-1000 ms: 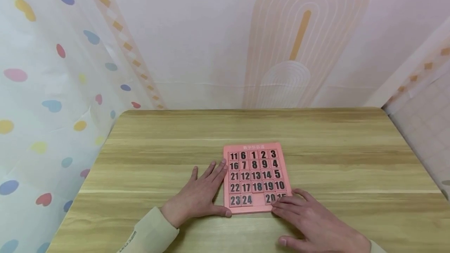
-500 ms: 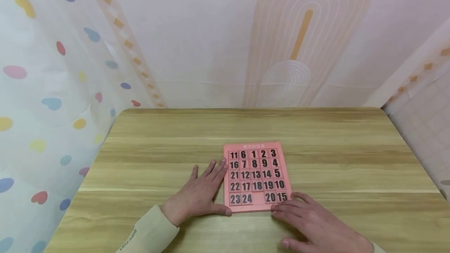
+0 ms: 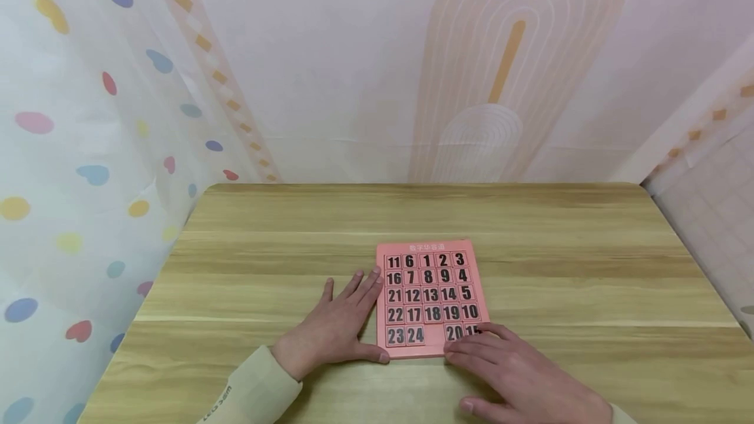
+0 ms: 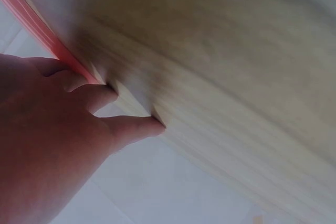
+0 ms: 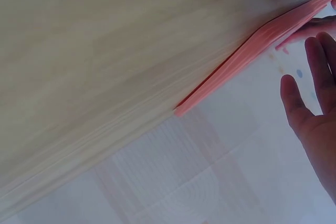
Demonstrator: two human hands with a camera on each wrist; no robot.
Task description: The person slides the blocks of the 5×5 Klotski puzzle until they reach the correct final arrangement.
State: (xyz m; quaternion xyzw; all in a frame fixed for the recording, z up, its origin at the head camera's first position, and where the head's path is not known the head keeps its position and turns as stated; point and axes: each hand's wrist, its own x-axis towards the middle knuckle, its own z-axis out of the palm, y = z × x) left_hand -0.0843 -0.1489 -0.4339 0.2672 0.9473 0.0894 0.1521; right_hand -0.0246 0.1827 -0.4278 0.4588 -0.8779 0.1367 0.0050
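A pink number sliding puzzle [image 3: 480,280] lies flat on the table, its tiles in rows. The bottom row shows 23, 24, a gap [image 3: 434,333], then the 20 tile [image 3: 453,332] and the 15 tile [image 3: 470,330], partly covered. My left hand [image 3: 332,329] lies spread along the puzzle's left side, index fingertip at the edge and thumb at the lower left corner. My right hand [image 3: 512,368] hovers at the lower right corner, fingers loosely bent and fingertips just below the 20 tile. In the right wrist view, that hand's fingers [image 5: 294,98] are apart from the pink edge.
A wood-grain table [image 3: 283,214] carries the puzzle near its front middle. Behind it hangs a pale patterned cloth [image 3: 341,70], with a dotted cloth [image 3: 88,247] along the left side.
My right hand has shifted slightly left, its fingertips now nearer the gap and a finger over part of the 15 tile. The left hand and the tiles keep their places.
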